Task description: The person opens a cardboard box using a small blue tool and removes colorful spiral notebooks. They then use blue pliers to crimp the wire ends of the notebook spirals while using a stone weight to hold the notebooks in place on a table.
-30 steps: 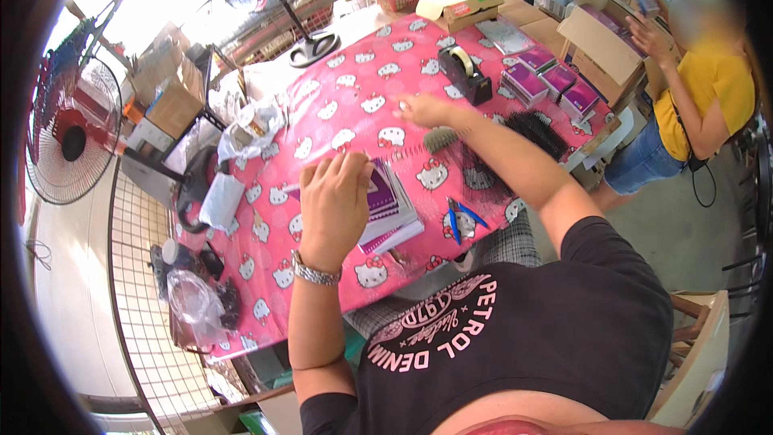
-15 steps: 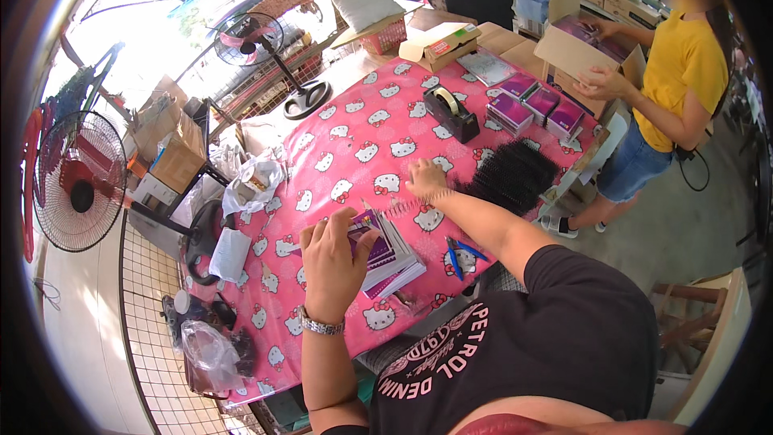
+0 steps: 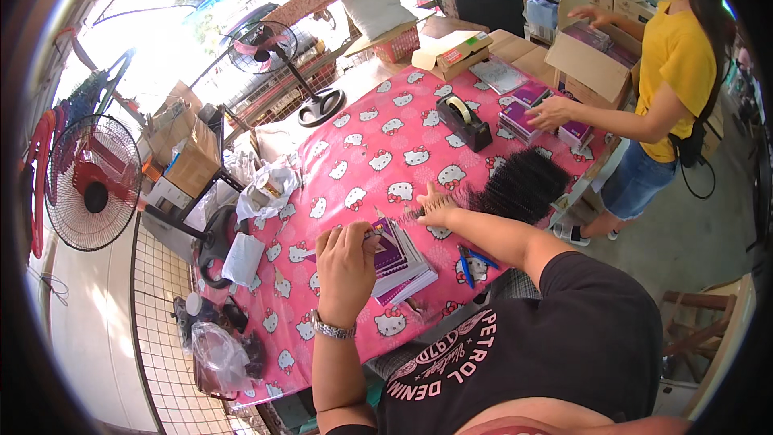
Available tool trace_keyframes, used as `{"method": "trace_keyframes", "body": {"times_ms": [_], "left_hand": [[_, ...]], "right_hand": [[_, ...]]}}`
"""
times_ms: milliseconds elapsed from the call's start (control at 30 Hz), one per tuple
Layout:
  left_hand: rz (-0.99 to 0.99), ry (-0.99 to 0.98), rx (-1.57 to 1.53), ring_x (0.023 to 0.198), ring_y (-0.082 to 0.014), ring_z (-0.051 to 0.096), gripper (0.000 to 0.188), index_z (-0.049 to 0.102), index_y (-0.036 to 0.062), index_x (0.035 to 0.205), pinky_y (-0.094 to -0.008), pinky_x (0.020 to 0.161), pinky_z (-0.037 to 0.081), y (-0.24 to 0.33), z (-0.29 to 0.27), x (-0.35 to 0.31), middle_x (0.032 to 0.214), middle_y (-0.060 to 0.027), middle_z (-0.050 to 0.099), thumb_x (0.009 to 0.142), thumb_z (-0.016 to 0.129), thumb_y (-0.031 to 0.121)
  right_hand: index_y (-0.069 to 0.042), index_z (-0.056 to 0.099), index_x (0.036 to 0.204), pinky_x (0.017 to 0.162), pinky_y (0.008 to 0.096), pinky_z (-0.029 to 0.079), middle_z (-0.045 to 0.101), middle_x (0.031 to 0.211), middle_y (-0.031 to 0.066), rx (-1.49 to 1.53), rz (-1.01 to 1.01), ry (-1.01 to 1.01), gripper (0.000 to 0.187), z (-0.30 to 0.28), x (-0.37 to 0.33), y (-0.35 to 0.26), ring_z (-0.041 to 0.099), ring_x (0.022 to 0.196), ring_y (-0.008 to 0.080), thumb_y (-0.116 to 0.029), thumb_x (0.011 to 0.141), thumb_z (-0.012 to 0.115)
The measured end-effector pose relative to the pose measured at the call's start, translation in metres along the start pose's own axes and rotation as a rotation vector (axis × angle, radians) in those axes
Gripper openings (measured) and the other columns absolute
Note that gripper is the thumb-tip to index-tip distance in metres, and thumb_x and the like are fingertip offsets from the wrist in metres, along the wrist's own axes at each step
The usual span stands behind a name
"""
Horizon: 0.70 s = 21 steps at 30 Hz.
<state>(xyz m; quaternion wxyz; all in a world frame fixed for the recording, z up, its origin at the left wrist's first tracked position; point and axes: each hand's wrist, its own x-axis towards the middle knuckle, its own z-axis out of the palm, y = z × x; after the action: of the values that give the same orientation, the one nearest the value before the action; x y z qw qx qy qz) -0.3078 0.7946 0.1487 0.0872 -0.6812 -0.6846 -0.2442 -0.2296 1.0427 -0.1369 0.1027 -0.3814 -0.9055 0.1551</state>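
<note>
- Left hand (image 3: 346, 262) grips the top purple booklet (image 3: 392, 246) on its stack.
- Right hand (image 3: 436, 208) lies open, flat on the table (image 3: 362, 153).
- Judged step: taking one booklet; next calls for lifting it clear.

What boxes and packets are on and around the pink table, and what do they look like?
Flat cardboard box: far edge of the table, tan, with a red label.
Big open carton: far right corner, brown, purple packs inside.
Purple packs: stacked near the tape dispenser, small and flat.
Purple booklets: by the left hand, white-edged stack.
Brown boxes: left of the table, on a shelf.
</note>
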Motion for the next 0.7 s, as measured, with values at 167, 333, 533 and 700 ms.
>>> {"method": "trace_keyframes", "body": {"times_ms": [167,333,533,700], "left_hand": [[-0.137,0.256,0.403,0.109,-0.0361,0.049,0.028,0.058,0.008,0.103,-0.0479,0.088,0.039,0.018,0.017,-0.011,0.105,-0.0113,0.06,0.085,0.068,0.027],[-0.204,0.28,0.189,0.093,-0.0349,0.052,0.034,0.061,0.007,0.095,-0.0466,0.084,0.042,-0.008,0.01,-0.026,0.089,-0.0109,0.058,0.08,0.074,0.034],[-0.181,0.155,0.105,0.085,-0.0326,0.055,0.036,0.062,0.005,0.087,-0.0434,0.075,0.044,-0.009,0.015,0.01,0.082,-0.0108,0.06,0.074,0.078,0.035],[-0.205,0.17,0.076,0.084,-0.0314,0.054,0.033,0.065,0.0036,0.09,-0.0433,0.077,0.045,-0.013,0.012,0.003,0.083,-0.0108,0.06,0.071,0.076,0.028]], "right_hand": [[-0.007,0.06,0.116,0.093,0.046,0.049,0.053,0.125,0.0258,-0.046,0.069,-0.426,0.063,-0.03,0.015,0.017,0.06,0.11,0.0369,-0.053,0.073,0.068],[-0.005,0.063,0.116,0.09,0.0371,0.047,0.068,0.109,0.0136,0.593,-0.445,-0.145,0.061,-0.192,0.021,-0.055,0.063,0.097,0.0229,-0.054,0.08,0.068],[-0.001,0.061,0.118,0.072,0.0274,0.046,0.066,0.106,0.0058,0.628,-0.515,-0.784,0.053,-0.292,-0.017,-0.079,0.06,0.09,0.013,-0.046,0.091,0.056],[-0.003,0.062,0.114,0.07,0.0281,0.045,0.065,0.097,0.0043,1.237,-0.59,-0.9,0.051,-0.285,-0.017,-0.084,0.058,0.085,0.0113,-0.048,0.09,0.058]]}}
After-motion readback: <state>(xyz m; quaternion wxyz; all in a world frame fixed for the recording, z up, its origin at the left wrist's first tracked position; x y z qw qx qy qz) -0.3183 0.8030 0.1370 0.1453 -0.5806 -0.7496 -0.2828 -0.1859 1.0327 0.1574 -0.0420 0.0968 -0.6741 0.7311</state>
